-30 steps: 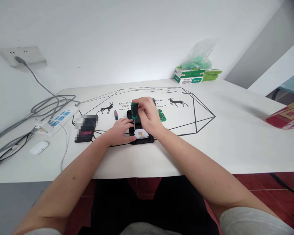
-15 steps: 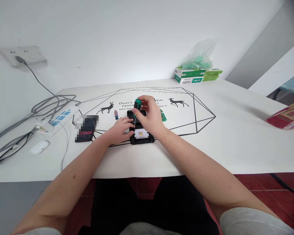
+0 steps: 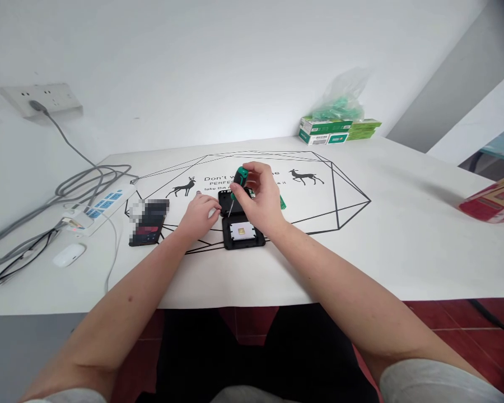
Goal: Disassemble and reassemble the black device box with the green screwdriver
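Observation:
My right hand (image 3: 264, 197) grips a green and black screwdriver (image 3: 241, 177), its thin shaft slanting down to the upper part of an open black case (image 3: 244, 243). In the lower half of that case lies a white piece with a small gold square (image 3: 241, 230). Just left of the case is my left hand (image 3: 200, 214), its thumb and index fingertips close together beside the case's upper left edge; whether anything is between them is too small to tell. Behind my right hand, a green piece (image 3: 283, 202) partly shows. A second small screwdriver (image 3: 199, 193) is mostly hidden behind my left hand.
At the left lie a dark phone (image 3: 151, 221), a power strip (image 3: 109, 202) with grey cables, a white earbud case (image 3: 69, 254) and glasses (image 3: 24, 257). Green and white boxes (image 3: 325, 130) stand by the wall under a plastic bag. A red package (image 3: 491, 198) is at the right.
My left hand has drawn back left from the case and its fingers have come together, covering more of the small screwdriver. The green screwdriver's handle has shifted slightly right and leans more.

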`<action>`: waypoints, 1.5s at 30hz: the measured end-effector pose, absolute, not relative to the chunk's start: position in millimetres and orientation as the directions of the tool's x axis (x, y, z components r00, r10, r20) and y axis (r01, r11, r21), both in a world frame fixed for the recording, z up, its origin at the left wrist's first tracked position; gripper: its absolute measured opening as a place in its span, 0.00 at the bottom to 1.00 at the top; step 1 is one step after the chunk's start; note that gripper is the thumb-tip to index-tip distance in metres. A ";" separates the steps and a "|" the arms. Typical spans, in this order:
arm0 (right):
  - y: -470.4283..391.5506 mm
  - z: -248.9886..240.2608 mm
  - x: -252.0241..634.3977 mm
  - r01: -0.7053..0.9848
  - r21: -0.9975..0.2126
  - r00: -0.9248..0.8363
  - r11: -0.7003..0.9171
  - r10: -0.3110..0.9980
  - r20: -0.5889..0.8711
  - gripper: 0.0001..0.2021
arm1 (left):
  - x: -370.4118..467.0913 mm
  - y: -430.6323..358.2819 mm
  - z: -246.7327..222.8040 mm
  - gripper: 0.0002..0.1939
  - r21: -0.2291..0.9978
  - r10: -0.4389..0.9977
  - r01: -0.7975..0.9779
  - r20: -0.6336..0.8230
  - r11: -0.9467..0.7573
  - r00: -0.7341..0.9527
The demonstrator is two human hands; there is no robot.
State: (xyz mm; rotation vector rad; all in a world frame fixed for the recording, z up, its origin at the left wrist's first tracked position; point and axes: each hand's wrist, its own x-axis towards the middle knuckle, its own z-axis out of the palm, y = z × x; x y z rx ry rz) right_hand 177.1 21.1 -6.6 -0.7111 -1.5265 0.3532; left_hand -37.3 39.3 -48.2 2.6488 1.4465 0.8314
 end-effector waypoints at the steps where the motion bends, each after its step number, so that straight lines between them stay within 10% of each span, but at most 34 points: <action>1: 21.2 -6.8 176.9 0.223 -0.619 0.044 0.753 0.627 0.778 0.18 | -38.8 43.4 -49.6 0.07 0.249 0.811 0.820 0.449 -0.516 0.374; 12: 20.5 -8.0 175.6 0.237 -0.621 -0.042 0.747 0.646 0.762 0.17 | -48.7 56.6 -56.4 0.13 0.311 0.918 0.910 0.368 -0.274 0.151; 21: 7.9 -0.5 182.2 0.216 -0.624 -0.081 0.751 0.650 0.755 0.17 | -35.7 14.6 -34.4 0.25 0.398 0.741 0.639 0.196 -0.658 0.642; 45: 5.1 4.2 181.9 -0.008 -0.652 -0.234 0.759 0.632 0.739 0.15 | -29.6 7.9 -30.3 0.23 0.445 0.774 0.668 0.099 -0.596 0.625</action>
